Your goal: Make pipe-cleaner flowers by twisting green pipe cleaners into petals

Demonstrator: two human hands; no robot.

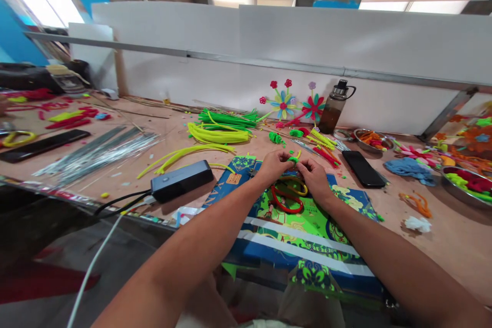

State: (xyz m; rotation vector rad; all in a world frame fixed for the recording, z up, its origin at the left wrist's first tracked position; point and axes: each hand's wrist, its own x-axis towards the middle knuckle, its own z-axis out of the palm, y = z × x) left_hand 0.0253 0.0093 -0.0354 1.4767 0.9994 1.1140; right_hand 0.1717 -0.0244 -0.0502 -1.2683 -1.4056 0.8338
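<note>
Both hands meet over the blue-green box (307, 225), the left hand (273, 165) and right hand (315, 177) pinching a small green piece (294, 159) between their fingertips, held up close, probably so both can work it. Red and yellow rings (289, 196) lie on the box just below (within easy reach). The fingers hide most of the piece, so its shape is hard to make out.

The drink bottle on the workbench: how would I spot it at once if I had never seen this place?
Look along the white wall at the back of the workbench. Just right of the two paper flowers stuck there stands the bottle, upright. It is the only tall dark thing there, with a grey cap and a carrying loop.
</note>
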